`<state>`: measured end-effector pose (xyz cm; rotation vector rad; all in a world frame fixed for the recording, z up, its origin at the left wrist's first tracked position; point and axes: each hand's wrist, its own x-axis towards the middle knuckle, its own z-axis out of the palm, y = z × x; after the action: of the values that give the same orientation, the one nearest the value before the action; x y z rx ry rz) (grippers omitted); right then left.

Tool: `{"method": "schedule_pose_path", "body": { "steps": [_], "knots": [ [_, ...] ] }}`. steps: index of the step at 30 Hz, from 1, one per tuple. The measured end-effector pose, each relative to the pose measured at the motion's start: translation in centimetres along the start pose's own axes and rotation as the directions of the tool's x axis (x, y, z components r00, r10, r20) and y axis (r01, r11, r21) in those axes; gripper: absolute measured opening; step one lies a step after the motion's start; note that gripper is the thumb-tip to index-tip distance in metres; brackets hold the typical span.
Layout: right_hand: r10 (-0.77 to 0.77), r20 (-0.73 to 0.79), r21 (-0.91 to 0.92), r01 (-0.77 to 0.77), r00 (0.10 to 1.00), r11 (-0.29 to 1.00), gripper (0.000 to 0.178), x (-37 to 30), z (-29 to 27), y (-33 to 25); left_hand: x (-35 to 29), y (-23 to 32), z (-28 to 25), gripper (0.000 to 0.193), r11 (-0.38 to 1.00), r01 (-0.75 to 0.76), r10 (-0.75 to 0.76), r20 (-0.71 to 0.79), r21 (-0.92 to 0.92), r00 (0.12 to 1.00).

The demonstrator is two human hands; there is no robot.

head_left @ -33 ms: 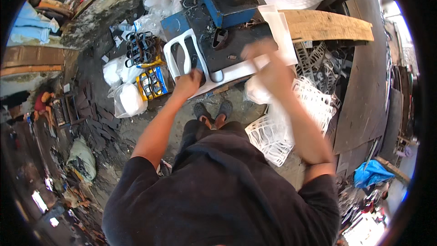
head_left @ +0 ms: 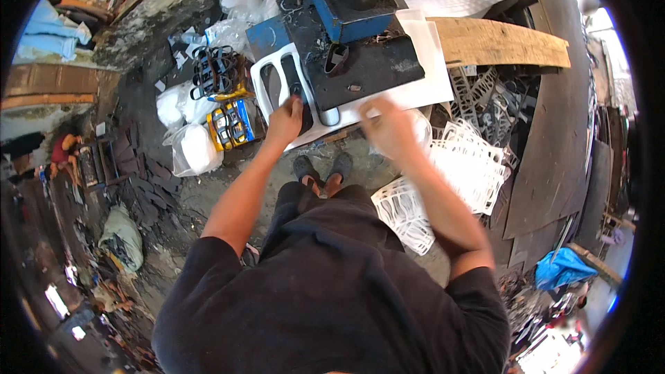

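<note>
Rate progress as partway, judging from sheet state. Find white sheet lying on bed of blue machine, partly beneath black slab. Count at least 3 openings at sheet's left end, already through, with narrow white strips between. Toward right, past slab, see plain white only; judge as unworked. Cannot tell about portion hidden beneath slab.

With left hand, reach over cut end, beside openings, with fingers curled in narrow. Seems to touch sheet there; cannot tell if pinching a strip or just resting. See right hand blurred, near sheet's front edge, with fingers bent in, also narrow. Show no clear object in it; cannot tell about anything small inside, nor about contact with sheet.

Note dark hollow ring on slab, toward left side, apart from both hands.

For done work, log white netted sheets heaped to right of machine, full of holes; judge as leftovers of earlier cuts. Add dark netted pieces behind, similar look. To left, list black strappy pieces and yellow-and-blue pack; cannot tie either to progress.

As left over, mark uncut right part of sheet, plus freeing of cut end from bed. Cannot give exact share done.
</note>
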<state>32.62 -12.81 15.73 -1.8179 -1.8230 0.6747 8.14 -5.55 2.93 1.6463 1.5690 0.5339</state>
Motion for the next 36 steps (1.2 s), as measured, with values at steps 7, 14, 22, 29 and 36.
{"method": "schedule_pose_path", "body": {
  "steps": [7,14,22,29,36],
  "knots": [
    [-0.282,-0.030,-0.336,0.257,0.959,0.906,0.054,-0.3,11.9,4.8,5.5,-2.4,4.0,0.045,0.803,0.232,-0.262,0.025,-0.549,0.965],
    [-0.320,0.118,-0.314,0.341,0.940,0.886,0.074,-0.8,12.0,3.8,2.6,1.1,-0.7,0.068,0.577,0.328,-0.360,0.128,-0.748,0.924],
    [-0.298,0.228,-0.311,0.359,0.927,0.880,0.080,-0.7,12.4,4.0,6.7,-2.7,2.5,0.088,0.652,0.387,-0.525,-0.021,-0.652,0.851],
    [-0.259,0.215,-0.212,0.304,0.942,0.929,0.070,-0.3,10.4,1.0,3.2,-5.6,-3.6,0.037,0.110,0.282,-0.130,0.267,-0.953,0.955],
    [0.010,-0.118,0.274,0.023,0.993,0.961,0.089,7.9,6.2,-11.6,1.4,2.1,-4.8,0.051,0.178,0.191,-0.031,0.189,-0.965,0.982]
  ]
}}
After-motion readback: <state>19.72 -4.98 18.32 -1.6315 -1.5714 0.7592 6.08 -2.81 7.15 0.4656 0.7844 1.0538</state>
